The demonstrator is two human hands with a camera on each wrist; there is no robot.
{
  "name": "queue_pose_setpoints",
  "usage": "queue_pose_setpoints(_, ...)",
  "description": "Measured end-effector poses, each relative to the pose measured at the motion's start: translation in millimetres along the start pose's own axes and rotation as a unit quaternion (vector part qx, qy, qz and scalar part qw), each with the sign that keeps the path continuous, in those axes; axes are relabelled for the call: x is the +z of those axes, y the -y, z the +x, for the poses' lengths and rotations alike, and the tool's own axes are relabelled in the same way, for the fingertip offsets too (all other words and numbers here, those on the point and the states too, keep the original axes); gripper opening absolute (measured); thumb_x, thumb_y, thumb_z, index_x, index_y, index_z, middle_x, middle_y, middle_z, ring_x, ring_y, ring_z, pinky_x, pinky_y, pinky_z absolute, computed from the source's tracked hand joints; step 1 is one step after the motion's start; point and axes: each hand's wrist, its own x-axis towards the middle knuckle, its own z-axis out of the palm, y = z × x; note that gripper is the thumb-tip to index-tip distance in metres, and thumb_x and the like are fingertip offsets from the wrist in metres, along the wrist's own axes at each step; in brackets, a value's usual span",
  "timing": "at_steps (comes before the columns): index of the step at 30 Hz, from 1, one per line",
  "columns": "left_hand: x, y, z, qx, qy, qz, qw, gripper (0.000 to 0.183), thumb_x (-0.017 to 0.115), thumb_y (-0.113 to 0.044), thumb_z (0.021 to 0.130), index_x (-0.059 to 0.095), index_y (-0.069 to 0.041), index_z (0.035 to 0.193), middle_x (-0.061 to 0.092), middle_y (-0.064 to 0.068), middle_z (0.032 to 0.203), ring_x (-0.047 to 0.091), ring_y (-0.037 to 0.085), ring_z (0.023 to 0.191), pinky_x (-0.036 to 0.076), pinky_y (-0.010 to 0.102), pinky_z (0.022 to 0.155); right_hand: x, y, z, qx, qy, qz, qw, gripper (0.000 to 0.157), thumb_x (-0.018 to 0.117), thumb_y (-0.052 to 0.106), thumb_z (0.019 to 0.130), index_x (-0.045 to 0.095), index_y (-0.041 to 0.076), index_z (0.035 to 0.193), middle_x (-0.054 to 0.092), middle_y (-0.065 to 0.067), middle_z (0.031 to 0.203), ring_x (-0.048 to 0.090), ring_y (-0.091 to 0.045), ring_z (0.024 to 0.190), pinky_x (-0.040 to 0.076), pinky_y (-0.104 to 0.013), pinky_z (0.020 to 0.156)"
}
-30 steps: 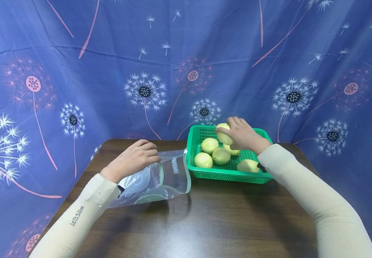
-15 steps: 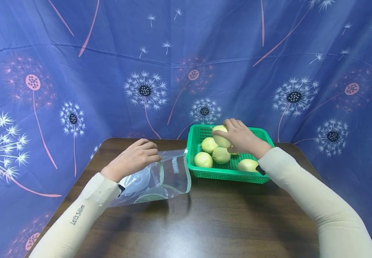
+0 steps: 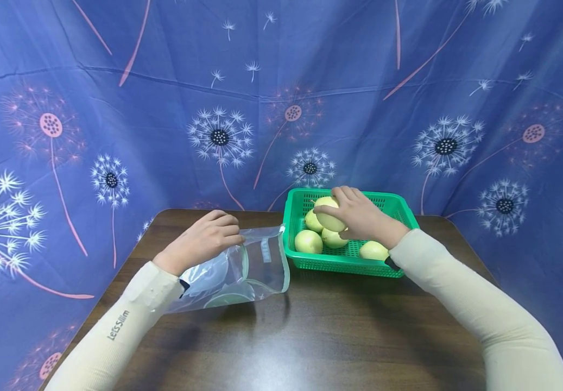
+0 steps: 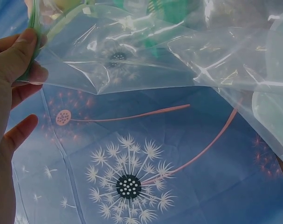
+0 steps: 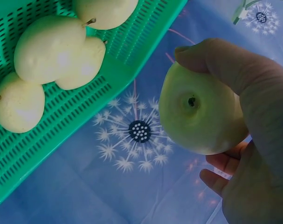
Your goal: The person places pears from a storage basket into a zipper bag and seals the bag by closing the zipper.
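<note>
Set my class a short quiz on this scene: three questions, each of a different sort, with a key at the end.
1. True or false: the left hand pinches the edge of the clear bag.

2. Multiple choice: what does the right hand hold?
A) a spoon
B) a pale fruit
C) a glass jar

3. Fill the gap: in the head view, the green basket stands to the ____ of the bag.

Key:
1. True: thumb and fingers close on its edge.
2. B
3. right
</note>
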Motion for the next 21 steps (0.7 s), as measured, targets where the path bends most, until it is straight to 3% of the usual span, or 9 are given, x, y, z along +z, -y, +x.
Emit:
queue_pose_setpoints(14,1.0,0.2,0.9,0.002,-0.004,0.002,1.0,0.02,0.07,-0.004,0.073,0.065,-0.017,0.088,0.059,-0.004,0.081,0.054,0.02,0.09,0.04,0.035,0.085,-3.3,18,3,-0.032,-0.029,0.015,0.999,0.076,0.083,0.033,0.059,0.049,0.027,0.126,0.043,-0.019,0.112,0.04,-0.035,0.105,0.036,-0.05,0.09)
queue_pose_setpoints(21,1.1,0.2,1.1,-0.002,0.004,0.0,1.0,0.021,0.07,-0.004,0.072,0.065,-0.017,0.088,0.059,-0.004,0.081,0.053,0.019,0.091,0.039,0.035,0.086,-4.1,32,5,-0.031,-0.028,0.037,0.998,0.08,0.086,0.026,0.056,0.048,0.028,0.126,0.042,-0.018,0.115,0.04,-0.035,0.106,0.037,-0.05,0.091)
